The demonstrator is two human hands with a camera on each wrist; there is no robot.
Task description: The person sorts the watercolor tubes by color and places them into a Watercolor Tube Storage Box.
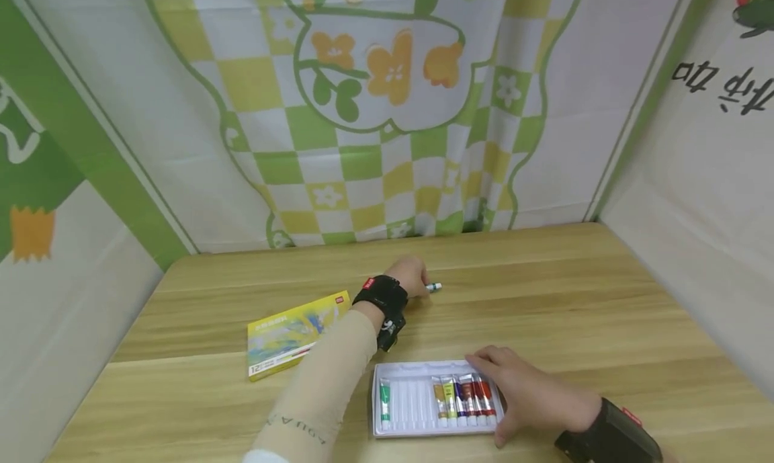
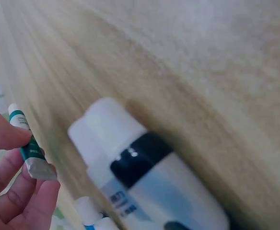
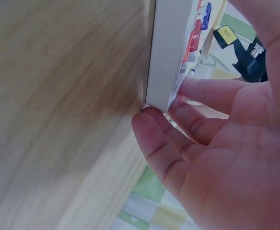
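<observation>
My left hand (image 1: pixel 408 275) reaches to the middle of the table and pinches a small green-banded paint tube (image 2: pixel 32 149), its white cap pointing away. Close to the left wrist camera lie more paint tubes (image 2: pixel 152 179) with white caps, one with a black band; the arm hides them in the head view. My right hand (image 1: pixel 520 389) holds the right end of a white plastic tray (image 1: pixel 417 367), fingers at its far corner and thumb by the near one. In the tray, a green tube (image 1: pixel 385 404) lies at the left; several yellow, blue, brown and red tubes (image 1: pixel 464 401) fill the right side.
A yellow paint box (image 1: pixel 290 335) marked 12 lies left of the tray, partly behind my left forearm. The wooden table (image 1: pixel 544 281) ends at a patterned curtain (image 1: pixel 387 181) at the back, with printed cloth at both sides.
</observation>
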